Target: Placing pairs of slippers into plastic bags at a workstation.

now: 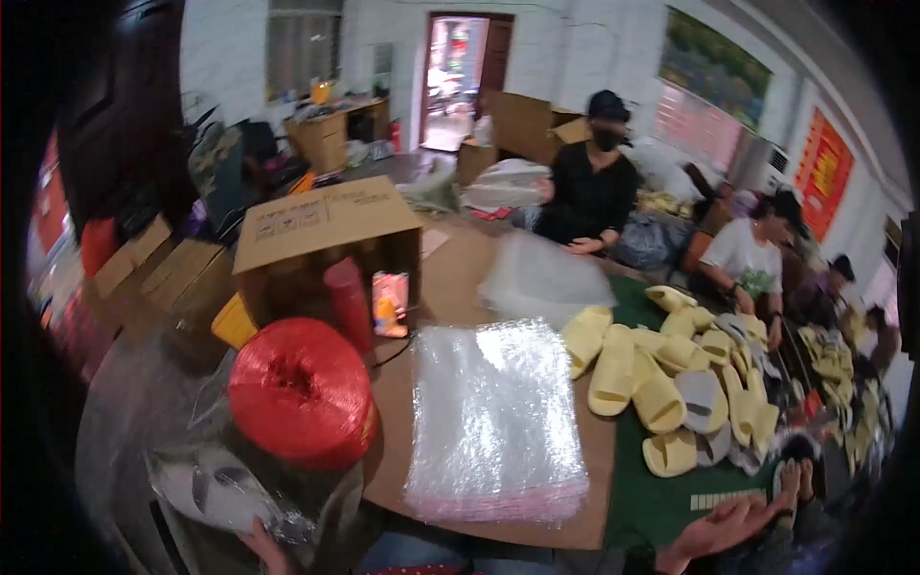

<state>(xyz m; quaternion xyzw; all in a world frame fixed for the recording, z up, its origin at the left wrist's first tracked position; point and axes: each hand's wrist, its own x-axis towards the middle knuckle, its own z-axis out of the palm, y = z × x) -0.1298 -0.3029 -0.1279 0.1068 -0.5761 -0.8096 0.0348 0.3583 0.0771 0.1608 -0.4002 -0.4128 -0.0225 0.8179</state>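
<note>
Brown tabletop; lower left, one clear bag with grey-white contents, left hand beside it, grip unclear; lower right, right hand, fingers outstretched

A phone beside a cardboard carton — behind, a wooden desk and a bright doorway.

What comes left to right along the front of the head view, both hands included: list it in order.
Clear crinkled plastic bag with pale contents, bare left hand at its lower edge → flat rectangular stack of shiny clear plastic, pinkish along its near edge → bare, open right hand.
</note>
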